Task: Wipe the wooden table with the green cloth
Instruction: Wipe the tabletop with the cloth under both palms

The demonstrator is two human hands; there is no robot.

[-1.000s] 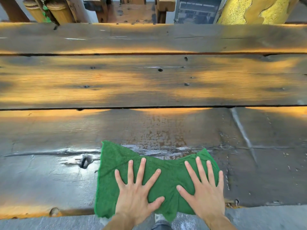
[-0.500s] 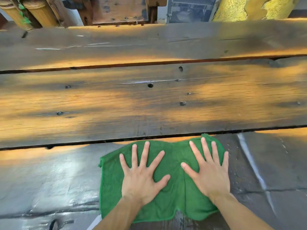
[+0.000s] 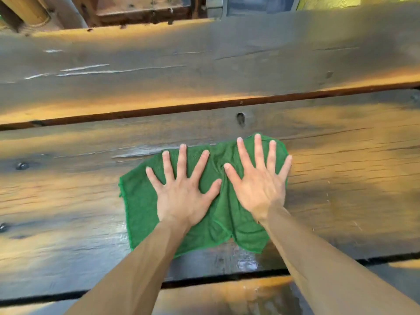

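Note:
A green cloth (image 3: 141, 205) lies spread and slightly wrinkled on the middle plank of the wooden table (image 3: 341, 178). My left hand (image 3: 184, 189) presses flat on the cloth's left half with fingers straight and spread. On the right half my right hand (image 3: 261, 180) presses the same way, its fingertips reaching the cloth's far edge. Both forearms stretch out over the near plank. A wet sheen shows on the wood behind the cloth, toward me.
The table is made of wide planks with dark gaps (image 3: 204, 106) between them. A knot hole (image 3: 241, 118) sits just beyond the cloth. Bolt heads (image 3: 21, 165) dot the left side. Wooden posts (image 3: 31, 10) and a yellow object (image 3: 354, 1) stand beyond the far edge.
Both hands have pushed the cloth away from me, from the near plank across the gap onto the middle plank. A wet trail is left behind.

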